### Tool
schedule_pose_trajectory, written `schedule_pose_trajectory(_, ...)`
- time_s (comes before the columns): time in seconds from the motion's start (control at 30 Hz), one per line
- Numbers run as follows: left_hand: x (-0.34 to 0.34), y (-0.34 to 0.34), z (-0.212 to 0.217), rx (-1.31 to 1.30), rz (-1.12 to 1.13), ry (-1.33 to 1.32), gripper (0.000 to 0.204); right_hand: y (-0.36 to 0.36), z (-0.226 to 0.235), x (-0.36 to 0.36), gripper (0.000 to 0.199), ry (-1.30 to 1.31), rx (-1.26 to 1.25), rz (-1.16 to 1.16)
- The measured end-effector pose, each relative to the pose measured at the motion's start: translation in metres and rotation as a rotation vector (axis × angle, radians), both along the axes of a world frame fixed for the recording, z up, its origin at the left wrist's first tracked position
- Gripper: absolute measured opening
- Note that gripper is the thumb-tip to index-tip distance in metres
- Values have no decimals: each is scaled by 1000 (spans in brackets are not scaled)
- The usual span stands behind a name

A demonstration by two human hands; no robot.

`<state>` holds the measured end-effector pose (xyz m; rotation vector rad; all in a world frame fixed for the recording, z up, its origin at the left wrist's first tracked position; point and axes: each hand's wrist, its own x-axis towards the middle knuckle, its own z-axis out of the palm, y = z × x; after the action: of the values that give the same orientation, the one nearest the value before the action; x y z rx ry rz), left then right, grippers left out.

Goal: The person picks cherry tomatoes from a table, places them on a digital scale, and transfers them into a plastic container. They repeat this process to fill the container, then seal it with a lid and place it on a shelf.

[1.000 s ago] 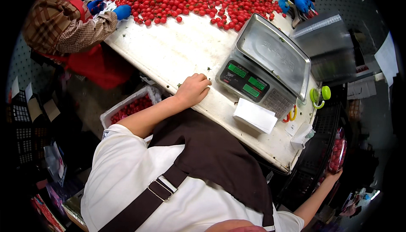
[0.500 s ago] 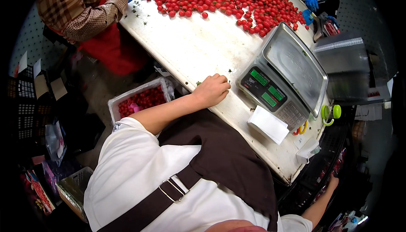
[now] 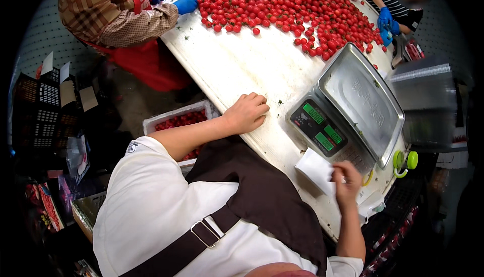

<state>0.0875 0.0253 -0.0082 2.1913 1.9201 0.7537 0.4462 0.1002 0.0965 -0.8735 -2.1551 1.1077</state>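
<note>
While the right hand [image 3: 347, 182] pinches the white paper slip [image 3: 313, 168] between thumb and fingers beside the scale [image 3: 348, 110], the left hand [image 3: 247, 113] rests loosely curled, holding nothing, on the table [image 3: 237, 65]. Risk: a light pinch may let the slip drop off the edge.

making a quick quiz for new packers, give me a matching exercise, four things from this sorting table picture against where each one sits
Things:
1. person's left hand
2. person's right hand
3. heap of small red tomatoes
4. grey digital weighing scale with steel pan

Places:
A. far end of the white table
B. on the folded white paper sheet
C. resting on the table's near edge
D. between the two hands, pan bare

Pairs: 1-C, 2-B, 3-A, 4-D
</note>
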Motion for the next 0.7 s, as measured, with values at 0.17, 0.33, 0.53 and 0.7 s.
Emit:
schedule_pose_trajectory(0.17,0,2,5,0,0,-1,23,-8,-17,-103,9,139,21,375)
schedule_pose_trajectory(0.33,3,3,10,-5,14,50,21,-13,-62,-118,9,203,-42,479)
schedule_pose_trajectory(0.53,9,4,12,-18,15,104,21,-4,-60,-116,10,153,-231,573)
schedule_pose_trajectory(0.7,10,7,10,-1,-14,116,20,-3,-60,-116,11,119,-295,611)
